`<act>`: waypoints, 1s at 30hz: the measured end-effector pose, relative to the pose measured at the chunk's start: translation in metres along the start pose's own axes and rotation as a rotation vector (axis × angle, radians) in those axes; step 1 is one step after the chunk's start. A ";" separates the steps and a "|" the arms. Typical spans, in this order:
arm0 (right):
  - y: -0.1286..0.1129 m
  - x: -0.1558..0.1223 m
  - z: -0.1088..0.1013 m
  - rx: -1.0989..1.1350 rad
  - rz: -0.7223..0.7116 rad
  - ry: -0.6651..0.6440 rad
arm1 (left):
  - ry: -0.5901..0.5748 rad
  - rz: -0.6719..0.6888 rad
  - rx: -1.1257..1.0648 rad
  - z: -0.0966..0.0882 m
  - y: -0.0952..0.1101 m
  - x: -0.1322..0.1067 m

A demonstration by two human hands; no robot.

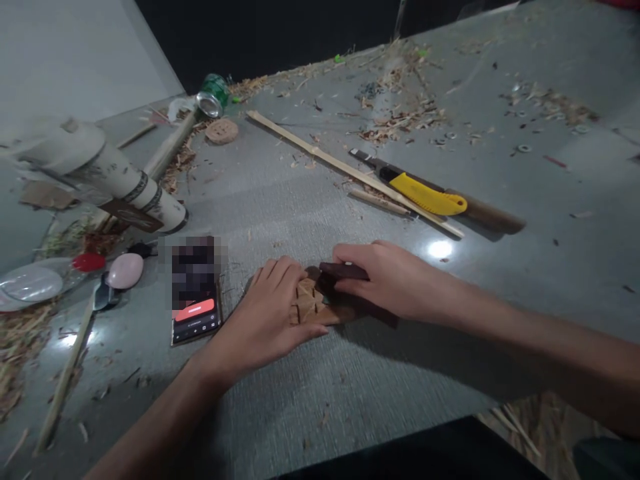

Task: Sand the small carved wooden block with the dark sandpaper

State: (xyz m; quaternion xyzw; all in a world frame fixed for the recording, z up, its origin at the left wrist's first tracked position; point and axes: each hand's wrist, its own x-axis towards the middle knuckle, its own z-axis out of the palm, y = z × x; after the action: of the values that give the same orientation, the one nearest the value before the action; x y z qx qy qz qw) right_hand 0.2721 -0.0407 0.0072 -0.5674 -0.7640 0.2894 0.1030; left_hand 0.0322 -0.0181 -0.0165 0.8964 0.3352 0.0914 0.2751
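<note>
My left hand (273,307) grips a carved wooden piece (307,303) from its left side, thumb along the near edge and fingers over the far edge. Grooves cut its surface into raised blocks, and it lies on the grey tabletop. My right hand (390,277) is closed around a dark brown, flat-sided block (345,270). The block is held over the right part of the wooden piece and seems to touch it; its underside is hidden. A phone (196,327) with a partly blurred screen lies left of my left hand.
Beyond my hands lie a yellow utility knife (425,195), a wooden handle (493,217), a pencil (380,202) and a long wooden strip (320,157). At left are a tumbler (120,173), a green can (215,93), a round wooden disc (221,131) and a long-handled tool (70,373). Shavings litter the table.
</note>
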 end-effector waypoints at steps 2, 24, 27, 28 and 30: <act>0.000 0.000 0.000 -0.006 0.016 0.003 | -0.006 0.008 -0.004 0.000 0.000 0.000; 0.000 0.001 0.002 0.005 0.024 0.076 | -0.013 0.027 0.059 -0.004 0.000 -0.001; -0.001 0.002 0.003 -0.038 -0.001 0.089 | -0.020 0.029 0.095 -0.005 0.002 0.000; -0.002 0.002 0.003 -0.038 -0.011 0.056 | -0.023 0.026 0.103 -0.006 0.002 0.001; -0.002 0.002 0.002 -0.028 -0.008 0.013 | -0.032 0.028 0.106 -0.007 0.003 0.001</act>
State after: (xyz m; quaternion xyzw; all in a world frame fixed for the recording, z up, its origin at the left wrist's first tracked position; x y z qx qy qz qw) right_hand 0.2688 -0.0404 0.0060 -0.5677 -0.7695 0.2745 0.1011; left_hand 0.0323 -0.0160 -0.0095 0.9156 0.3225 0.0630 0.2315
